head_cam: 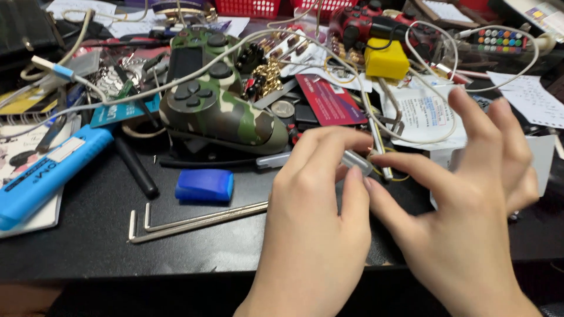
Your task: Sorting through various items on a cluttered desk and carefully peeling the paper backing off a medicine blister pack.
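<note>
I see my left hand (320, 194) and right hand (464, 194) meeting near the middle of a black desk (194, 246), both pinching a small clear tube (357, 161) between fingertips; the left closes on its near-left end, the right touches its right end with thumb and forefinger while the other fingers spread loose. Most of the tube is hidden by my fingers, so I cannot tell what it is. Just left lies a blue block (204, 185), and nearer, two long hex keys (194, 220), their right ends covered by my left hand. Farther back sits a camouflage gamepad (214, 100), with a red card (329, 100) to its right and a yellow box (386, 60) beyond. A white label sheet (426, 114) with small blue and red print lies behind my right hand. At far right a dark strip with coloured dots (499, 40); at left a blue cutter (50, 173), cut off by the edge. White cables (153, 88) loop across everything.
</note>
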